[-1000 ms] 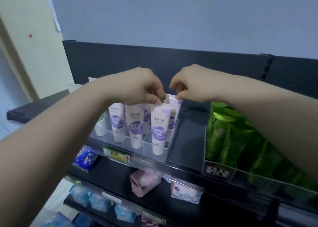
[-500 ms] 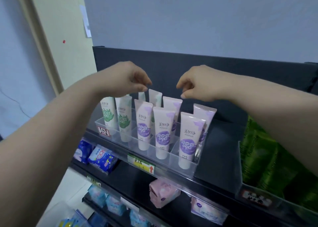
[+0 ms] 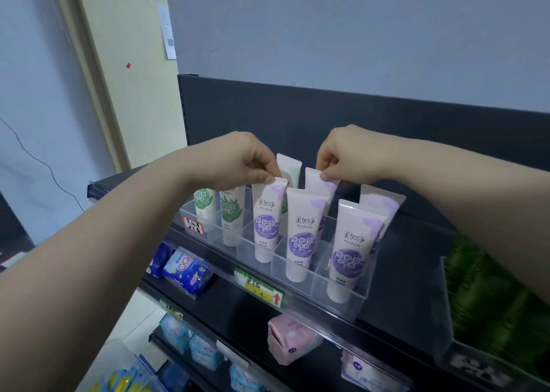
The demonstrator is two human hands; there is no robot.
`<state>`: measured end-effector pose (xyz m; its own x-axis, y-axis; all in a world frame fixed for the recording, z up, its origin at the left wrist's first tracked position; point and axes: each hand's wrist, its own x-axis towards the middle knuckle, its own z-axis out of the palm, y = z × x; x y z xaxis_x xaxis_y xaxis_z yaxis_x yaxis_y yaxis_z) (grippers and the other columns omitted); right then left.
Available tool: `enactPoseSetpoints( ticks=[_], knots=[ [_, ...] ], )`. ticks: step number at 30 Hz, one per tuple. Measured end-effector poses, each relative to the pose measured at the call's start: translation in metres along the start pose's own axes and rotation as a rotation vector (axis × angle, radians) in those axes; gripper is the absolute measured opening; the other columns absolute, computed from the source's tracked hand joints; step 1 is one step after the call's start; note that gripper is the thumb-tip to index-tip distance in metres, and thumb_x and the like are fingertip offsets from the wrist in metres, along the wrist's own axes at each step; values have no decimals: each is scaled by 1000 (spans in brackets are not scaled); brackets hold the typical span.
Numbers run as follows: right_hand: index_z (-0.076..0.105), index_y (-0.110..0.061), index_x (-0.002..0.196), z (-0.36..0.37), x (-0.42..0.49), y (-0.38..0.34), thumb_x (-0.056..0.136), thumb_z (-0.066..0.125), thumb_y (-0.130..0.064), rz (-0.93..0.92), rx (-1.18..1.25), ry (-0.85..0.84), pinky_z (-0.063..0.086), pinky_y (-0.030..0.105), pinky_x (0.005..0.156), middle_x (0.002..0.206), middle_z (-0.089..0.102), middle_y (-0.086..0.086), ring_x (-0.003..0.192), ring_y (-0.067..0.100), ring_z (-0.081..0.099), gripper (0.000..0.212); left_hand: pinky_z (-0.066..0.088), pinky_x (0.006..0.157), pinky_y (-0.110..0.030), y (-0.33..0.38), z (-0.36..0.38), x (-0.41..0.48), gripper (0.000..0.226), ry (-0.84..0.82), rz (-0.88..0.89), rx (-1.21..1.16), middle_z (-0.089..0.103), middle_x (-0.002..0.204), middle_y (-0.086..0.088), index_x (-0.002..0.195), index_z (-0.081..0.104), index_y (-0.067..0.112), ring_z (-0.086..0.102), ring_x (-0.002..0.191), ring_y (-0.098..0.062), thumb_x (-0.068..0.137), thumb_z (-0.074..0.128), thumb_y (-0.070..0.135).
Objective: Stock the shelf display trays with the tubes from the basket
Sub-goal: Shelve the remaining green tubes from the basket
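Tubes point(image 3: 300, 237) stood upright in the tray point(image 3: 342, 305); the left grip point(image 3: 238, 162) pinched the front purple tube point(image 3: 265, 222) from above by its crimp, the right grip point(image 3: 354, 156) the rear purple tube point(image 3: 320, 185).

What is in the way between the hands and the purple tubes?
Nothing visible. The left hand pinches the top of the front purple tube, and the right hand pinches the purple tube behind it. Both tubes stand in the clear tray.

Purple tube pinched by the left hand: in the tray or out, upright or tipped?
In and upright: the purple tube stands cap-down inside the clear tray, left hand pinching its top seam.
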<state>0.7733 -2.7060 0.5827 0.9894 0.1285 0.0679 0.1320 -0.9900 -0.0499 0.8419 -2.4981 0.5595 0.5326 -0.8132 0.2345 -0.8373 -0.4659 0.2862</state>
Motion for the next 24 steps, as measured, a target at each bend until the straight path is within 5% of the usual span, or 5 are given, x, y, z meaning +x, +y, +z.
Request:
enactPoseSetpoints(
  ticks=[4,9,15,19,24],
  knots=[
    [72,-20,96,-15,-5,-6,86,62,-26,-76,-72,112,52,33,80,94,69,-8,87,12,62,15,46,70,-11,-2,-1,0,10,-1,6,-5,68,84,19,92,74,22,62,76,2,87,65,20],
    [73,-29,83,-20,-27,-39,78,68,-41,-229,50,20,45,17,58,71,66,-20,68,-6,58,14,50,73,-18,-3,-2,0,11,-10,29,-20,69,85,14,94,74,20,63,75,-1,86,66,18],
    [70,-20,81,-3,-24,-47,80,63,-20,-188,-133,45,50,29,62,67,58,-12,68,11,57,6,45,67,-7,-2,-3,1,11,-29,38,-38,67,81,23,90,73,25,62,73,4,86,66,17],
    [64,-21,71,-3,-22,-43,80,62,-16,-151,-133,49,45,26,55,63,56,-12,58,6,52,10,43,67,-5,0,-4,0,19,-43,46,-52,66,80,26,83,68,35,62,73,5,85,66,17],
    [50,-27,58,-2,-18,-42,81,60,-15,-110,-110,55,51,30,62,71,58,-8,66,16,58,27,49,72,-15,-1,-4,0,20,-57,30,-83,70,84,18,82,68,37,64,76,-1,86,66,17]
  ],
)
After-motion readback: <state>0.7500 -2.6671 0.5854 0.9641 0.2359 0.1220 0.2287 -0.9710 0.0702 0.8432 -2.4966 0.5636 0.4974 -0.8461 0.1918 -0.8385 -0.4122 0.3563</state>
